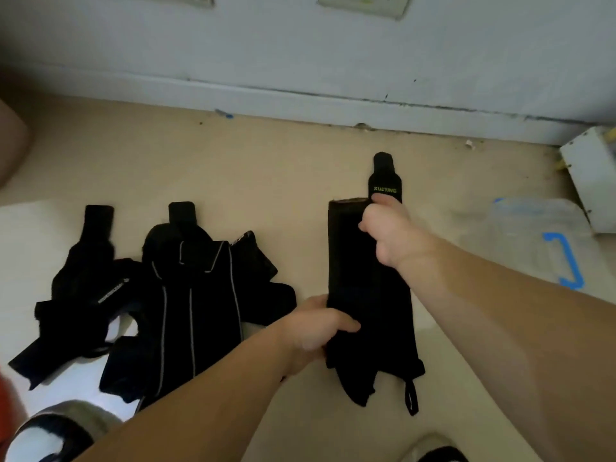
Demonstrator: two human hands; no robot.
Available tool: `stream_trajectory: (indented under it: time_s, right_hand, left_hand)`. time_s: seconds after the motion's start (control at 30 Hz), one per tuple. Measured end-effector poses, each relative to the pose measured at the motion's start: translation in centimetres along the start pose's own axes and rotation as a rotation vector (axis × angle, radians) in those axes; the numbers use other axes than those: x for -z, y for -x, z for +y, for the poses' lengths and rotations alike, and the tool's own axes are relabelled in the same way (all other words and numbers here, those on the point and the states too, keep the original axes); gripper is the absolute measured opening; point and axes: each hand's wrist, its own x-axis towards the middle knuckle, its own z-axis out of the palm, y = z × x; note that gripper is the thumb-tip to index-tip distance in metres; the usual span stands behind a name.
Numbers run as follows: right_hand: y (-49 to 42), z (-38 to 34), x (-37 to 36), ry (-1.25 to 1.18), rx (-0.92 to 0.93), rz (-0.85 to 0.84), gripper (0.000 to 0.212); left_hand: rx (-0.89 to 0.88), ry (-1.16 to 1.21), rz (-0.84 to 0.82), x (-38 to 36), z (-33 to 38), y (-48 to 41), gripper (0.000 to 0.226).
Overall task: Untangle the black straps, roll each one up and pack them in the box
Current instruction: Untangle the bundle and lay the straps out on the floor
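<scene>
Gripping the near left edge of the long black fabric strap (360, 295), the left hand (316, 328) clamps it with the thumb laid across the top and the fingers hidden behind the cloth; the right hand (388, 228) pinches the same strap further off, thumb pressed just below the green lettering (385, 189) on the narrow far tab; between the two holds the strap runs straight from near to far, a fold doubled along its far left side and a thin loop dangling at the near end; whether it lies on the beige floor (266, 168) or hangs just above it I cannot tell.

I judge this one strap freed from the rest but not yet rolled; no finished roll shows anywhere. To the left, well apart, the heap of tangled black straps with grey piping (186, 295) lies knotted, partly on a white sheet (66, 378), two tabs poking out at its far side; that is the bulk of the work left. To the right sits the clear plastic box with a blue latch (533, 235); it is blurred and I make out nothing black inside; packing, as I read it, has not begun.
</scene>
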Motion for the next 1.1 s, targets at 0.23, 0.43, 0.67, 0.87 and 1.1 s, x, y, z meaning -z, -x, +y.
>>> stream_trajectory:
  time_s: [0.23,0.43,0.67,0.87,1.1]
  right_hand:
    - [-4.9,-0.8,-1.5,0.208,0.292,-0.08,0.099]
    - [-6.4,7.4,-0.4,1.026,0.263,-0.127,0.065]
    - [-5.8,12.8,3.7,1.236,0.311,-0.212,0.096]
    - [-6.9,12.9,7.1,1.247,0.217,-0.15,0.1]
    - [-6.6,10.8,6.6,1.193,0.384,-0.064,0.053]
  left_hand:
    - [-0.111,0.081,0.313,0.5,1.9,-3.5,0.049]
    - [-0.124,-0.392,0.456,1.0,-0.4,-6.1,0.057]
    - [-0.019,-0.701,0.492,-0.1,-3.0,-6.3,0.096]
    - [-0.158,-0.689,0.502,-1.9,-3.1,-7.9,0.096]
    - [-0.209,-0.71,0.366,-4.8,-1.6,-10.5,0.088]
